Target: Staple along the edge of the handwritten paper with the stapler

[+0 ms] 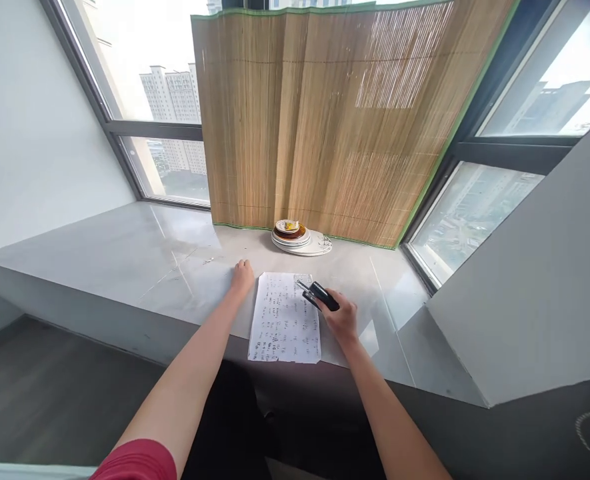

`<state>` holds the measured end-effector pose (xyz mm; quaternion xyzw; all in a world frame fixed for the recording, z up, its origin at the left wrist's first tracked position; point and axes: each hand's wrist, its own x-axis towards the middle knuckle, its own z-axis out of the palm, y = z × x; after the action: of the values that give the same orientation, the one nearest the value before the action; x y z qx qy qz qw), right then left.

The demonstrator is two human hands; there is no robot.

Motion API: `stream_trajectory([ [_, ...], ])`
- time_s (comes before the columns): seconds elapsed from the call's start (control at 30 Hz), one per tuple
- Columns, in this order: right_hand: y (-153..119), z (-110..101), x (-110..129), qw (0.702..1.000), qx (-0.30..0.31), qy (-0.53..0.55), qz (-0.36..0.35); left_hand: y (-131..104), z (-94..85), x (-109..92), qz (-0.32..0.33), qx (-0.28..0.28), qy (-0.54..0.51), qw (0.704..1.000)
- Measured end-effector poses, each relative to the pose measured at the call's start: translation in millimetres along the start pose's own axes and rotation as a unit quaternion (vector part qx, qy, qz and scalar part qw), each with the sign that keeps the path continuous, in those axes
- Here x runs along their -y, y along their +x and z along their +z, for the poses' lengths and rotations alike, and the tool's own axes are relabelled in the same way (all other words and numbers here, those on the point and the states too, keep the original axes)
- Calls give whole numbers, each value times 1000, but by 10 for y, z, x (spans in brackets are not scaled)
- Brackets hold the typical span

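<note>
My right hand (342,319) is wrapped round a black stapler (323,297), whose jaws stand apart and point up and left over the upper right part of a sheet. That white sheet (285,327) is covered in handwriting and lies on the pale sill, its lower edge at the sill's front edge. Left of the sheet's top corner, my left hand (243,277) rests on the sill with its fingers curled together. Whether anything is inside those fingers is too small to tell.
A stack of plates (302,245) stands at the back of the sill (105,260), against a bamboo blind (325,133). Windows flank the blind on both sides. A slanted white wall (529,287) bounds the right. Small bits lie on the sill left of the plates.
</note>
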<state>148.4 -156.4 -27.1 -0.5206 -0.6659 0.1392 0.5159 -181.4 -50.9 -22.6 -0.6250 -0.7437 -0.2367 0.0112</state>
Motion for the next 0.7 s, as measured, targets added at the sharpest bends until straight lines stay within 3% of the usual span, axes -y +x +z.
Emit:
stream_trajectory([
  [0.2, -111, 196, 234, 986, 134, 71, -64, 41, 151, 32, 28, -13, -38, 999],
  [0.27, -124, 302, 234, 983, 154, 72, -66, 50, 149, 58, 26, -26, -101, 994],
  [0.4, -79, 407, 107, 991, 121, 54, -29, 47, 29, 212, -43, -120, -318, 939],
  [0.5, -30, 409, 13, 996, 79, 34, -5, -23, -73, 367, -103, -174, -357, 912],
  [0.6, -5, 404, -44, 998, 57, 19, 3, -193, -86, 412, -129, -185, -390, 893],
  [0.7, 16, 392, -89, 999, 48, 13, 15, -431, -37, 297, -75, -151, -435, 885],
])
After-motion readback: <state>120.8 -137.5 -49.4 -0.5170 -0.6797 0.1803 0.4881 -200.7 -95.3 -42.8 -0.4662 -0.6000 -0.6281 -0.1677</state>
